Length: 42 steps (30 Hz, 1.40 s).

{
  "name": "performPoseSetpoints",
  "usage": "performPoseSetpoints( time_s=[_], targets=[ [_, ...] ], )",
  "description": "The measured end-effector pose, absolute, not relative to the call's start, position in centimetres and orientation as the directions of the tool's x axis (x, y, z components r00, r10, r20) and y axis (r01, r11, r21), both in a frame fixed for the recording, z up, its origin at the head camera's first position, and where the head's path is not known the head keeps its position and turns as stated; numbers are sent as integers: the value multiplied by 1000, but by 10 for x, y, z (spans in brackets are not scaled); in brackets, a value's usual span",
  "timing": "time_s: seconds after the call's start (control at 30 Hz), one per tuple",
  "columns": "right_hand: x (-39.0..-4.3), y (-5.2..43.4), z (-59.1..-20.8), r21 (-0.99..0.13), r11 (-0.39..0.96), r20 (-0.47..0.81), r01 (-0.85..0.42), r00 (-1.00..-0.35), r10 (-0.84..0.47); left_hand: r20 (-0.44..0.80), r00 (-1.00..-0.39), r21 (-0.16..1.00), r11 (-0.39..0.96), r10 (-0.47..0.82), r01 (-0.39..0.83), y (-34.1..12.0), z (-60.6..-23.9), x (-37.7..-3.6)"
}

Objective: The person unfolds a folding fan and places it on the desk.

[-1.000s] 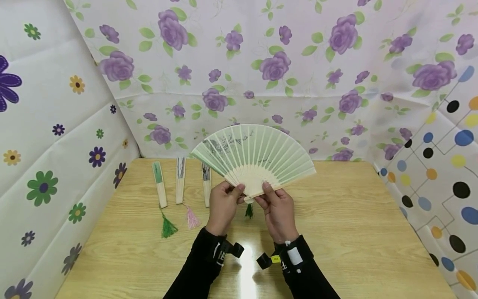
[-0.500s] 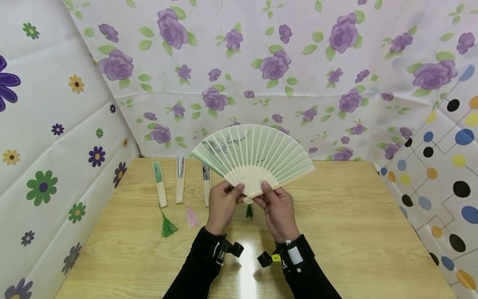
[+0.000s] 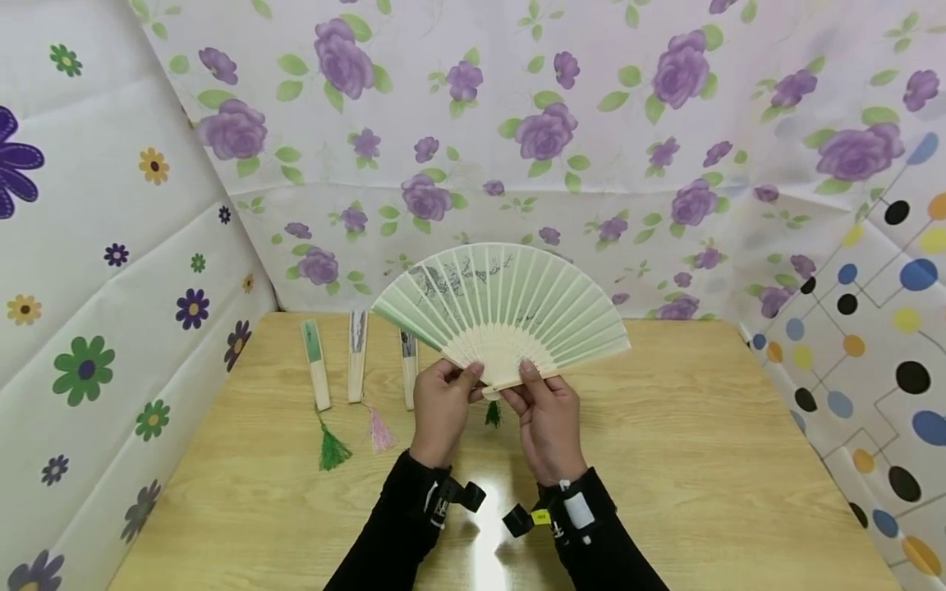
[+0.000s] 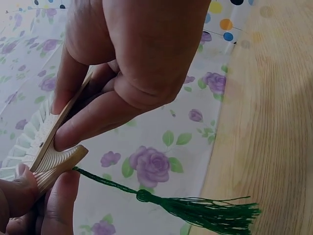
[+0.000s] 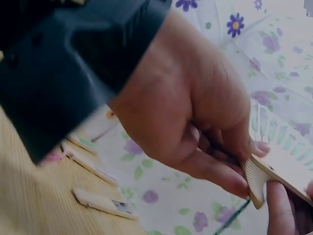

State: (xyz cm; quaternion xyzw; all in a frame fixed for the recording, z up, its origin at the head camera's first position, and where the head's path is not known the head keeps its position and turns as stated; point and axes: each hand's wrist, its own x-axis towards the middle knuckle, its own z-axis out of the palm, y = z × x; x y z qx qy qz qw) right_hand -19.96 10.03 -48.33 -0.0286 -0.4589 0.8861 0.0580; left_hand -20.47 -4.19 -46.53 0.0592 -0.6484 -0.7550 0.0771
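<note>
A pale green folding fan (image 3: 517, 287) with a dark branch print is spread wide above the table. My left hand (image 3: 442, 410) pinches its left guard stick near the pivot, thumb in front. On the other side my right hand (image 3: 548, 427) pinches the right guard stick between thumb and fingers. In the left wrist view the pale ribs (image 4: 58, 164) bunch together at the pivot end. From that end hangs a dark green tassel (image 4: 210, 213) on a cord. Fingers of both hands grip the fan's base in the right wrist view, where the fan leaf (image 5: 281, 132) is partly cut off.
Left of the hands lie a folded fan with a green tassel (image 3: 335, 448), another with a pink tassel (image 3: 380, 430), and a third folded fan (image 3: 410, 369) partly behind the spread one. The wooden table (image 3: 702, 460) meets flowered cloth (image 3: 473, 148) at the back.
The fan's spread has widened slightly, its left and right edges moving a little outward. Both hands keep their grip at the base and have hardly moved.
</note>
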Motion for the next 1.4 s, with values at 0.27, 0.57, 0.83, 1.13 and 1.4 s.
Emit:
performPoseSetpoints(
  time_s=[0.27,0.57,0.83,1.13,1.4],
  targets=[
    [-201,106,-482,-825,-561,-4,-66,-993,122,17,-986,988,-151,-167,43,-42,-463,-203],
    [-194,90,-482,-723,-691,-130,-5,-981,144,5,-977,981,-186,-214,46,-41,-467,-205],
    [-198,97,-481,-769,-639,-87,-5,-990,112,18,-979,990,-134,-202,46,-44,-466,-204],
    [-201,101,-480,-774,-633,-73,-34,-987,143,9,-982,979,-197,-188,46,-42,-466,-204],
    [-194,92,-477,-681,-732,-175,-20,-966,189,4,-977,958,-278,-211,64,-32,-468,-204]
  ],
)
